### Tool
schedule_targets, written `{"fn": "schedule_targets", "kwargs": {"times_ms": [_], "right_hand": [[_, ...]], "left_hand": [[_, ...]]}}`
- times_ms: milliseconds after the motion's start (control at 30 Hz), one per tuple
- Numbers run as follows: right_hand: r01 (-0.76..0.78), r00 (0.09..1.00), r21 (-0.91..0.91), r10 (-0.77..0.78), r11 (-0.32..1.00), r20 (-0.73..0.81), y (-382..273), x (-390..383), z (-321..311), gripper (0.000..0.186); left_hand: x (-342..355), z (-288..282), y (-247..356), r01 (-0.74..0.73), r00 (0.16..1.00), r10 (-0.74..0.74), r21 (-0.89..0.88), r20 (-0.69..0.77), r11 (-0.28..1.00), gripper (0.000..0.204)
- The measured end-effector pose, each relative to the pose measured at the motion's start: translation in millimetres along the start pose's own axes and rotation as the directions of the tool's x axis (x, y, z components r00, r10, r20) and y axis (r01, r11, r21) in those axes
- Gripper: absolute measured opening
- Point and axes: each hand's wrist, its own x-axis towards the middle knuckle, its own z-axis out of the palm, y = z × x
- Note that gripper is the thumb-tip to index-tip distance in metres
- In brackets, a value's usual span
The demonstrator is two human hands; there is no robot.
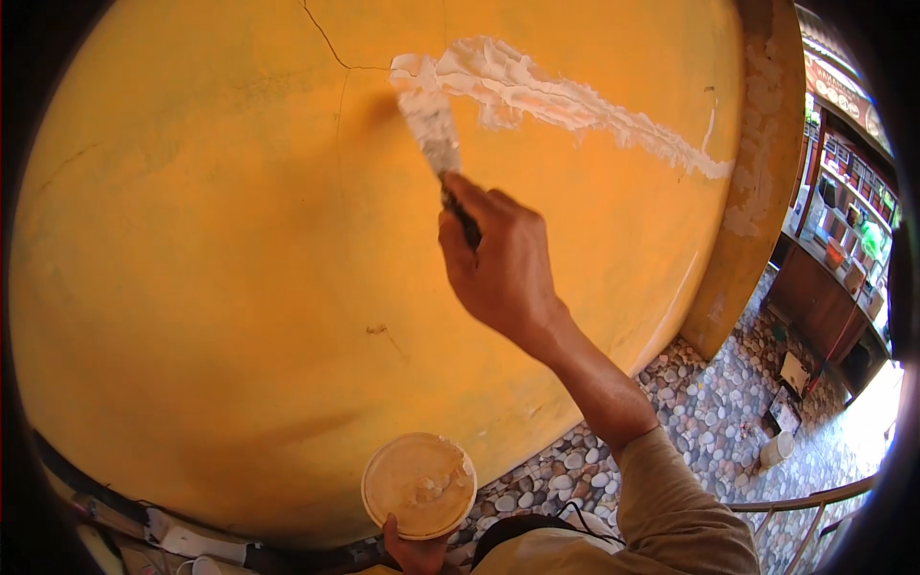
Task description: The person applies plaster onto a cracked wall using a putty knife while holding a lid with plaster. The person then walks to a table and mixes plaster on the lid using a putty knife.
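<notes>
1. The right hand (503, 254) is closed around the handle of a putty knife (431, 134); its fingers cover most of the dark grip, and the blade is smeared with whitish filler.
2. The blade's tip is at the left end of a filler strip (575, 105) on the yellow-orange wall (268, 287); whether it touches there is hard to tell.
3. The left hand (417, 551), cut off by the lower edge, grips a round container (385, 467), thumb at the near rim. Most of this hand is hidden beneath it, and its depth cannot be judged.
4. A crack (369, 68) meets the strip's left end; its upper part leaves the view.
5. The right forearm and sleeve (671, 498) block part of the pebble-patterned floor (704, 412).
6. Farther right lie a white tub (777, 448), a curved railing (815, 498) and a brown counter (819, 297), its cluttered surface blurred near the dark rim.
</notes>
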Motion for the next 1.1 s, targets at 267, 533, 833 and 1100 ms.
{"fn": "schedule_targets", "kwargs": {"times_ms": [267,533,833,1100], "right_hand": [[0.043,0.997,-0.113,-0.050,0.993,-0.059,7.3,-3.0,46.9,0.036],[0.131,0.947,-0.162,-0.172,0.978,-0.272,26.2,15.3,69.2,0.042],[0.085,0.996,-0.151,-0.088,0.985,-0.018,33.4,-46.9,78.6,0.044],[0.244,0.966,-0.210,-0.255,0.947,-0.030,29.7,41.1,-2.3,0.028]], "left_hand": [[1.6,-6.0,0.9,-0.003,0.999,0.001,0.056,0.035,0.998,0.073],[-1.0,-12.1,2.2,-0.007,1.000,0.006,0.044,0.026,0.999,0.074],[3.2,-18.6,3.8,-0.034,0.999,0.034,0.012,0.016,0.999,0.073],[4.2,-26.3,5.2,-0.011,1.000,0.011,0.122,-0.004,0.992,0.072]]}}
